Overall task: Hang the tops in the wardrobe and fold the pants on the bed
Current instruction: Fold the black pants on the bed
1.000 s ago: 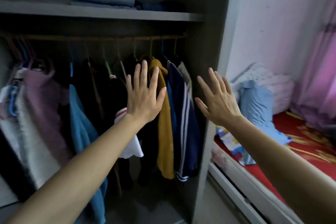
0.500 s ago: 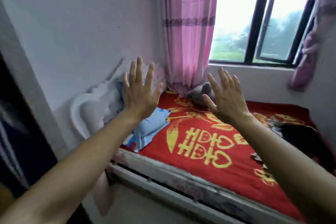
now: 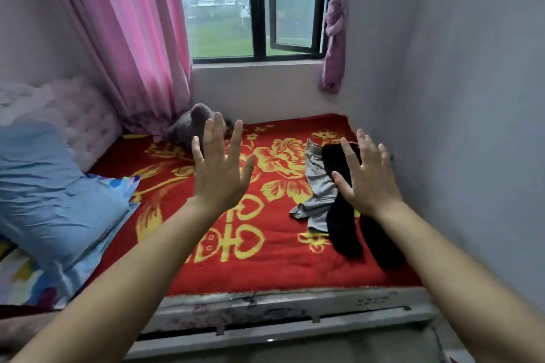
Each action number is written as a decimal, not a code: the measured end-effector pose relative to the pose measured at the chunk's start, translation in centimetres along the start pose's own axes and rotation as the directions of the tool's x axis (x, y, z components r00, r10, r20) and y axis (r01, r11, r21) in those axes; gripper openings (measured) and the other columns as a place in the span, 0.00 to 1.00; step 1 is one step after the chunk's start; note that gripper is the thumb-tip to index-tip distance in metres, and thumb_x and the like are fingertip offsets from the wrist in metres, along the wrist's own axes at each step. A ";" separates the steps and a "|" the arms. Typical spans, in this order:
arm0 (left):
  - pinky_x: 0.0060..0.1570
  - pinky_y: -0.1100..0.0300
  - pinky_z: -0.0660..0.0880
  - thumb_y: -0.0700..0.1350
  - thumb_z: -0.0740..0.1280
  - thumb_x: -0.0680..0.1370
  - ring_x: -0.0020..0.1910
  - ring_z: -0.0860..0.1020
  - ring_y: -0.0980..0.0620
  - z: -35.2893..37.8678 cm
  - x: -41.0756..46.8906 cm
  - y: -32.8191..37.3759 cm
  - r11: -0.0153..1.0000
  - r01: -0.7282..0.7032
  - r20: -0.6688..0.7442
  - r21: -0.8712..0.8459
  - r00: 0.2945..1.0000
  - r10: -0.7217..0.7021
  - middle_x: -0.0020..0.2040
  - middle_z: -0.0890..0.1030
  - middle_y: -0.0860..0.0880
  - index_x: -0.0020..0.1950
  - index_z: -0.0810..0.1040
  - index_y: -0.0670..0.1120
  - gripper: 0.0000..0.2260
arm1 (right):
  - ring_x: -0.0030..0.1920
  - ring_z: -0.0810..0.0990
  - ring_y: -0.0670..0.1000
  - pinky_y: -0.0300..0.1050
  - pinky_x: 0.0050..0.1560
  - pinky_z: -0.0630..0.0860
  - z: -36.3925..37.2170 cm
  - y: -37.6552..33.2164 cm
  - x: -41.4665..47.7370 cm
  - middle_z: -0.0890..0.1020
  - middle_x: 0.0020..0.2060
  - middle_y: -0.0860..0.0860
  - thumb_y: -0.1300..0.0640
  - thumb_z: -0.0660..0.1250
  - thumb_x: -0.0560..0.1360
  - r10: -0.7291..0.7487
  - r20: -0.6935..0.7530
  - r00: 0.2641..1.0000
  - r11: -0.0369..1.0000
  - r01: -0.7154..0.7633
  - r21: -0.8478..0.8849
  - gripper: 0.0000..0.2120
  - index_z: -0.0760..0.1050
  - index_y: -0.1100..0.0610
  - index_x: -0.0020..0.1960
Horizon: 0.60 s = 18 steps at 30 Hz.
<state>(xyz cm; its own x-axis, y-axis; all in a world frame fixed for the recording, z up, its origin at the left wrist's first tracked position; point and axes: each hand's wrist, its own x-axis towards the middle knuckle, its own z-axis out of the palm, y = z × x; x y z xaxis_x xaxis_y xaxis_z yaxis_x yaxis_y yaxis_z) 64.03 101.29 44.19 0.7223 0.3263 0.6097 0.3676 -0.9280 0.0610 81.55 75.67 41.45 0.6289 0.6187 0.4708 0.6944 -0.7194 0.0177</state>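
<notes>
A bedroom is seen from a head-worn camera looking down across a bed (image 3: 265,268) covered by a red blanket with yellow flowers and characters. Two bare forearms are stretched out over it. The left hand (image 3: 219,168) is held up above the middle of the blanket, palm away, fingers straight and spread, holding nothing. The right hand (image 3: 367,177) is raised in the same way, fingers spread and empty, in front of the clothes on the right side of the bed.

Those clothes lie near the right wall: a pair of black pants (image 3: 345,227) is stretched out loosely, partly over a crumpled grey garment (image 3: 320,188) that also appears to be pants. Neither is folded.

A blue pillow (image 3: 50,186) is seen at the left, a grey stuffed toy (image 3: 191,125) by a pink curtain (image 3: 132,38), and a window (image 3: 259,9) beyond.

No tops are seen on the bed, so the hanging part may be finished, though the wardrobe is out of view and this cannot be confirmed. The folding appears not yet begun: both pieces remain to be picked up, smoothed and folded.
</notes>
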 end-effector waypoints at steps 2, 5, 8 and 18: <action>0.72 0.32 0.49 0.59 0.54 0.82 0.80 0.44 0.40 4.8 1.7 0.4 0.999 0.010 0.045 -0.046 0.999 -0.008 0.81 0.44 0.39 0.81 0.51 0.47 0.31 | 0.79 0.53 0.63 0.64 0.77 0.49 2.9 1.9 1.2 0.52 0.79 0.63 0.41 0.60 0.79 0.027 0.047 0.999 0.999 -0.025 -0.032 0.36 0.53 0.56 0.81; 0.73 0.32 0.49 0.60 0.53 0.82 0.79 0.42 0.39 11.8 4.3 0.5 0.996 0.009 0.154 -0.086 0.988 0.005 0.80 0.41 0.39 0.82 0.48 0.47 0.33 | 0.79 0.54 0.63 0.63 0.77 0.49 7.3 4.3 3.2 0.52 0.79 0.64 0.41 0.62 0.79 0.103 0.111 0.988 0.993 -0.096 -0.067 0.37 0.54 0.56 0.81; 0.73 0.32 0.49 0.61 0.52 0.81 0.79 0.41 0.40 17.8 6.9 0.3 0.990 0.025 0.269 -0.139 0.963 0.014 0.80 0.39 0.40 0.81 0.46 0.48 0.33 | 0.79 0.54 0.63 0.63 0.77 0.48 11.1 5.8 5.0 0.52 0.79 0.64 0.42 0.64 0.78 0.194 0.204 0.960 0.979 -0.176 -0.100 0.38 0.54 0.56 0.81; 0.74 0.35 0.45 0.61 0.54 0.81 0.79 0.39 0.41 33.2 16.4 5.2 0.959 -0.166 0.442 -0.231 0.860 0.255 0.80 0.39 0.41 0.81 0.44 0.50 0.34 | 0.80 0.51 0.60 0.60 0.78 0.45 19.9 14.1 8.6 0.49 0.80 0.62 0.41 0.62 0.78 0.414 0.297 0.861 0.910 -0.383 -0.157 0.39 0.50 0.55 0.82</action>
<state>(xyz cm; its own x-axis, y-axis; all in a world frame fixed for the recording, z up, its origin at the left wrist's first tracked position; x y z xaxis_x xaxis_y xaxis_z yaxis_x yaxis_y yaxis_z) 97.17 107.77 28.28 0.9740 0.1231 0.1901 0.0972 -0.9854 0.1399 103.74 77.12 28.18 0.9324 0.3287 0.1504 0.3360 -0.9415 -0.0255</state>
